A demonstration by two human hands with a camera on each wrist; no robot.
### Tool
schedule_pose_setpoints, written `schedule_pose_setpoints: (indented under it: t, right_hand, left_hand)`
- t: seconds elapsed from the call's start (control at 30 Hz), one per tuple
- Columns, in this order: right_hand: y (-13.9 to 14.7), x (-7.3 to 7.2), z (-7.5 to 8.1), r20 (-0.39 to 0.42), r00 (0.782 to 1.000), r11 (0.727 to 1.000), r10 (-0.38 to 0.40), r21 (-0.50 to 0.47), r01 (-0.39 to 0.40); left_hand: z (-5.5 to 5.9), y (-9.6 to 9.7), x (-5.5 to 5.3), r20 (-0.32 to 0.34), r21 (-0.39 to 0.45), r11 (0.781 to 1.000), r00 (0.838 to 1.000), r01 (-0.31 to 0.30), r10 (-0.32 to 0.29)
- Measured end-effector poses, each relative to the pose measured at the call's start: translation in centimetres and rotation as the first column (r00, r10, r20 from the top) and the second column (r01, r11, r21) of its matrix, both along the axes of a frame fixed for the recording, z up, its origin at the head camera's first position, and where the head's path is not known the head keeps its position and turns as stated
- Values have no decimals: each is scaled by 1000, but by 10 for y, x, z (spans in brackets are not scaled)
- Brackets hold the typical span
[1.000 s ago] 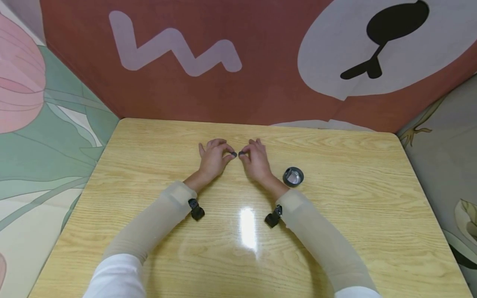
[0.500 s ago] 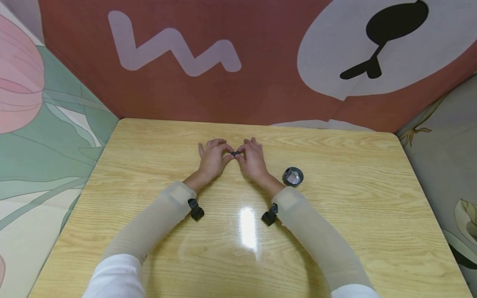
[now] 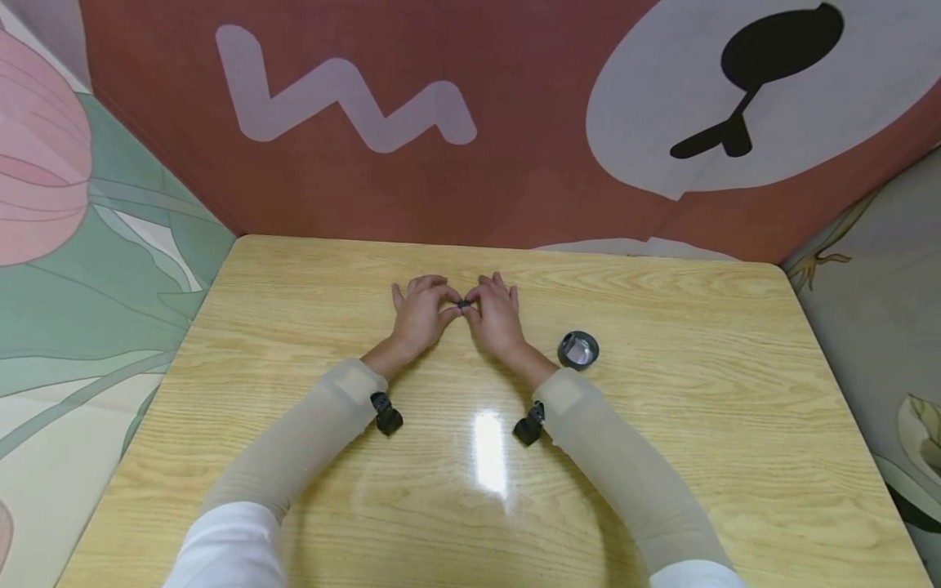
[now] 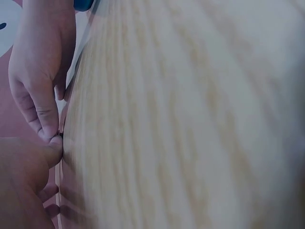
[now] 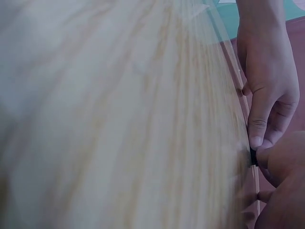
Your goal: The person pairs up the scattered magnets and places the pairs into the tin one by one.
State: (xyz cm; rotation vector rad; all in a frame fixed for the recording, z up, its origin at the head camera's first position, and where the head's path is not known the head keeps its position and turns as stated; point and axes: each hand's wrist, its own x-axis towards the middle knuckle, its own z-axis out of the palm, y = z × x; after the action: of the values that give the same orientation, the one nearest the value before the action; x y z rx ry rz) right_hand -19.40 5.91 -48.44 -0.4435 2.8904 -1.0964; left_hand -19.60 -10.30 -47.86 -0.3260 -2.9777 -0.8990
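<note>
My left hand (image 3: 421,313) pinches a small dark piece (image 3: 462,304) between thumb and forefinger near the back of the table. Opposite it, my right hand (image 3: 497,316) pinches a second small dark piece with thumb and forefinger. The two pieces meet, and both hands' fingertips come close together around them. Fingers hide most of both pieces, and I cannot tell their kind. In the right wrist view a bit of black piece (image 5: 253,157) shows at the fingertips, low over the tabletop. The other fingers of both hands spread forward.
A round dark dish (image 3: 578,349) with a shiny silvery inside stands right of my right wrist. The wood-grain table (image 3: 684,425) ends at a red patterned wall (image 3: 515,188) behind the hands. Small black cameras (image 3: 388,415) sit on the sleeves.
The right hand has moved slightly left, bringing its dark piece from a small gap away up against the left hand's piece. My left hand has stayed nearly still.
</note>
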Motion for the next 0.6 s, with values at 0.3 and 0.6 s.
schedule_pose_setpoints:
  t: [0.3,0.6]
  right_hand:
    - [2,0,-1,1,1000,1000,6,18,-6]
    - [2,0,-1,-1,1000,999,4,46,-4]
  left_hand:
    - [0,0,-1,16,-9,1000,1000,0,0]
    - [1,-1,-1,17,-8,1000,1000,0,0]
